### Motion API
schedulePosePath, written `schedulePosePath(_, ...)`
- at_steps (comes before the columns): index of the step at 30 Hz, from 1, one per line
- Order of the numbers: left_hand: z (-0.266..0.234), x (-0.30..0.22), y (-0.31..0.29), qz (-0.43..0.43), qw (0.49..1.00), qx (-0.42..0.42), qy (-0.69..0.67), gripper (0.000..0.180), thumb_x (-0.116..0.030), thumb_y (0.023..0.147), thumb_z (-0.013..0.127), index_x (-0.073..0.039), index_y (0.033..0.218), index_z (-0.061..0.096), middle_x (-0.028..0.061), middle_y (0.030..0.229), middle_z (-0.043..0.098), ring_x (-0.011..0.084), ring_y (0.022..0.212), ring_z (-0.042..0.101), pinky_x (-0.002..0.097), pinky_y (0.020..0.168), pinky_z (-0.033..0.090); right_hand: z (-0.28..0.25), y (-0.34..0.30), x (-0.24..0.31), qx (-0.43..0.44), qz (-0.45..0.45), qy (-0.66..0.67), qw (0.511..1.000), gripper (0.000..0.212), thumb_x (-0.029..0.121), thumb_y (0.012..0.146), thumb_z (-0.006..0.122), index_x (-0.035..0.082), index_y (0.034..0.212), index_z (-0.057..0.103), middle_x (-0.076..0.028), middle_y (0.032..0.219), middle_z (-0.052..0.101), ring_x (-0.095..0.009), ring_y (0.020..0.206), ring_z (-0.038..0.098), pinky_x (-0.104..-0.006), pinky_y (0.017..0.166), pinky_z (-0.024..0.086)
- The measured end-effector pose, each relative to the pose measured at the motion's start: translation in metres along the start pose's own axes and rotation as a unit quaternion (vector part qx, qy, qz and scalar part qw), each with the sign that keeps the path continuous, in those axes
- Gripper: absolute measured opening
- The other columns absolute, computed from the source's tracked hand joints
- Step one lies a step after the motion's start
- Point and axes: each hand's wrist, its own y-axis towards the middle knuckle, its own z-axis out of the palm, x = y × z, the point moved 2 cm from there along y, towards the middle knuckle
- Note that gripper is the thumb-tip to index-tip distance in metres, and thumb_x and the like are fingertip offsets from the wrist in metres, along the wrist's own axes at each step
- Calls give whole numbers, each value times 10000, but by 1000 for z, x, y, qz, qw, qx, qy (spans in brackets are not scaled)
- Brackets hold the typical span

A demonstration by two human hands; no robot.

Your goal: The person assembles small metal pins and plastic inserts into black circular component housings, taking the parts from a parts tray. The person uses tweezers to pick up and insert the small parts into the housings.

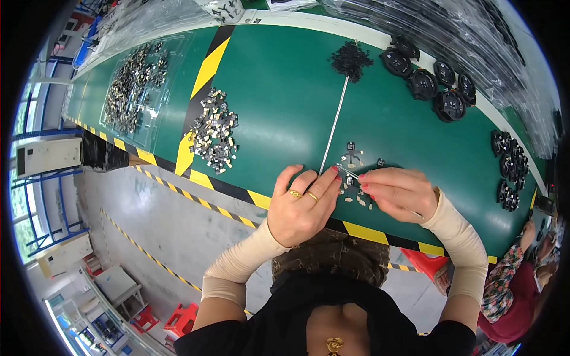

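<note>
Tweezers [349, 172] are lying between the two hands, over the near side of the desk [279, 107], with the long axis running diagonally: tips pointing left and away from the body, tail extending toward the right wrist. The right hand [401, 190] is gripping the shaft in a narrow finger pinch. The left hand [303, 202] is resting opposite, index fingertip bent down at the tips; whether it is pinching a small part, one cannot tell at this scale.

A small dark connector piece [351, 146] is sitting just beyond the tips, slightly right of the left fingertips, its square end facing away from the body and its pale tabs facing the hands. A thin white strip [334, 127] is running from the left fingers to a black pile [351, 61] at the far side. Farther out, loose gold-and-black parts [214, 133] are lying to the left, and round black housings [423, 84] are occupying the far right.
</note>
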Motion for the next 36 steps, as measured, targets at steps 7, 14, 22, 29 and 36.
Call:
schedulePosePath(7, 0, 0, -1, -8, 1000, -2, -10, 312, -83, 717, 761, -79, 1027, 726, 18, 1171, 664, 201, 929, 559, 434, 955, 412, 1, 1, -2, 18, -41, -3, 999, 364, -65, 710, 740, -56, 1064, 655, -180, 1106, 654, -338, 948, 687, -386, 779, 594)
schedulePosePath(14, -3, -1, -1, -5, 1000, 11, -5, 319, -79, 723, 748, -73, 1042, 727, 14, 1160, 676, 186, 911, 571, 438, 979, 404, 5, 3, -2, 15, -48, -18, 999, 354, -60, 704, 752, -54, 1045, 657, -188, 1095, 655, -335, 951, 688, -378, 755, 598)
schedulePosePath(22, -1, 1, 2, -8, 1000, 1, -24, 290, -84, 716, 758, -81, 1004, 728, 4, 1135, 694, 176, 871, 585, 430, 977, 415, 1, 2, -2, 6, -38, -24, 999, 342, -54, 710, 748, -66, 1039, 652, -197, 1104, 657, -344, 966, 689, -392, 776, 594)
schedulePosePath(29, 0, 0, 3, -8, 1000, -18, -23, 273, -70, 707, 763, -88, 977, 733, -1, 1111, 707, 173, 854, 590, 430, 963, 422, 2, -2, -2, -7, -35, -14, 999, 314, -69, 728, 724, -65, 1036, 662, -191, 1113, 661, -346, 961, 689, -394, 787, 588)
schedulePosePath(36, 1, 5, 5, -18, 997, -10, -78, 281, -22, 738, 740, -32, 1016, 706, 49, 1113, 651, 233, 917, 570, 434, 910, 454, -4, -17, 10, -83, 62, 40, 994, 300, -128, 756, 657, -47, 1044, 675, -197, 1106, 663, -316, 874, 689, -364, 738, 568)
